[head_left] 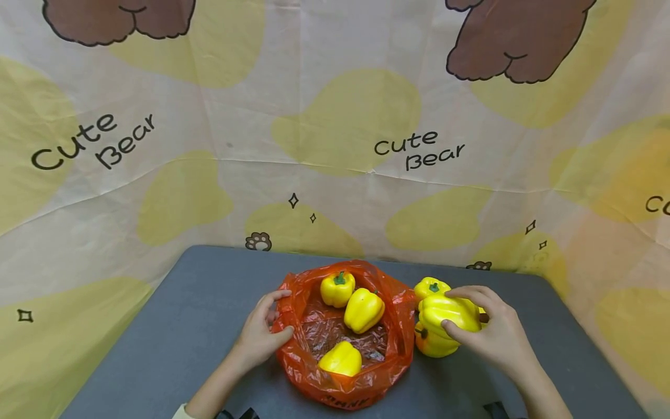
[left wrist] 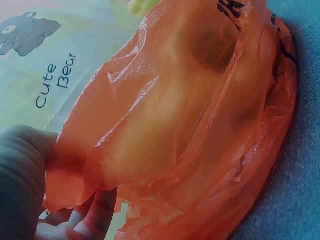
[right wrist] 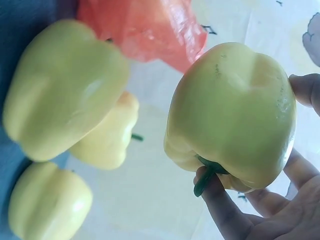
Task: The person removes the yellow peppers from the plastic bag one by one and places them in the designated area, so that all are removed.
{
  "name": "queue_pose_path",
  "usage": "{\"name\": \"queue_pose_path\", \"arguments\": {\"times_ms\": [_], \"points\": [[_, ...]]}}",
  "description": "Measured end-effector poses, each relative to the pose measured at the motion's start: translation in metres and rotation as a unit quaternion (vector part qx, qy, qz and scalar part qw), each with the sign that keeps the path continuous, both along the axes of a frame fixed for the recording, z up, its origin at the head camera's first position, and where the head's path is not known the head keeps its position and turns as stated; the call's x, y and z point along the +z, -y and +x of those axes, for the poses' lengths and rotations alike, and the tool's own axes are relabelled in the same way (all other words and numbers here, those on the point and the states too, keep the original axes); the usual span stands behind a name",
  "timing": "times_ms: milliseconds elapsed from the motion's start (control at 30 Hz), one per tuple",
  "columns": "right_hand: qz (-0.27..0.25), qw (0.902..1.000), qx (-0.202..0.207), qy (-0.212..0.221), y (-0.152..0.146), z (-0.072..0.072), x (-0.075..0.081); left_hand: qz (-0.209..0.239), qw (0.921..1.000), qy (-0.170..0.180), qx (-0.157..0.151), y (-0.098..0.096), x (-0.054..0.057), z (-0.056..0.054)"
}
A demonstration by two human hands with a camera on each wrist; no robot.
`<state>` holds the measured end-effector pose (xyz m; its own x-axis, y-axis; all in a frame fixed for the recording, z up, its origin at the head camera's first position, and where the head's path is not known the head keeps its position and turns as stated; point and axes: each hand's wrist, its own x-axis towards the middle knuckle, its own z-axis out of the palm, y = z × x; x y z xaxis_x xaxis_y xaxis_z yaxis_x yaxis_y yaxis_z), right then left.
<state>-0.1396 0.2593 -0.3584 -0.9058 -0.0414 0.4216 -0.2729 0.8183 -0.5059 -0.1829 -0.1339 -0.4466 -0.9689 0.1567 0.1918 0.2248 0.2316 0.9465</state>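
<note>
A red plastic bag (head_left: 400, 326) stands open on the table, with three yellow bell peppers inside: two toward the back, one near the front. At the bag's left rim, my left hand (head_left: 262, 331) grips the plastic between thumb and fingers; the left wrist view shows the thin red film (left wrist: 145, 130) in that grip. To the right of the bag, my right hand (head_left: 492, 326) holds a yellow bell pepper (head_left: 445, 311) above other peppers. In the right wrist view, fingers and thumb span the held pepper (right wrist: 230, 110), a fingertip beside its green stem.
Loose yellow peppers, among them a back one (head_left: 430, 286) and a front one (head_left: 435, 344), lie right of the bag, partly hidden by the held pepper and right hand. The grey table (head_left: 209, 302) ends at a printed cloth backdrop (head_left: 335, 128).
</note>
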Motion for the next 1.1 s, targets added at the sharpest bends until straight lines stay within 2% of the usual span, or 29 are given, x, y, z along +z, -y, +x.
{"name": "queue_pose_path", "arguments": {"times_ms": [367, 633, 867, 1100], "points": [[0.005, 0.9994, -0.034, 0.003, -0.033, 0.002, -0.012, -0.011, 0.9998, 0.009, 0.013, 0.0, -0.002, 0.0], [0.018, 0.9982, -0.054, 0.016, -0.059, 0.005, -0.026, -0.008, 0.9999, 0.011, 0.007, 0.0, 0.0, 0.0], [0.044, 0.9943, -0.078, 0.059, -0.078, 0.006, -0.035, -0.004, 0.9999, 0.016, 0.006, -0.001, 0.001, 0.001], [0.053, 0.9919, -0.089, 0.075, -0.086, 0.004, -0.045, 0.0, 0.9998, 0.021, 0.004, -0.002, 0.002, 0.001]]}}
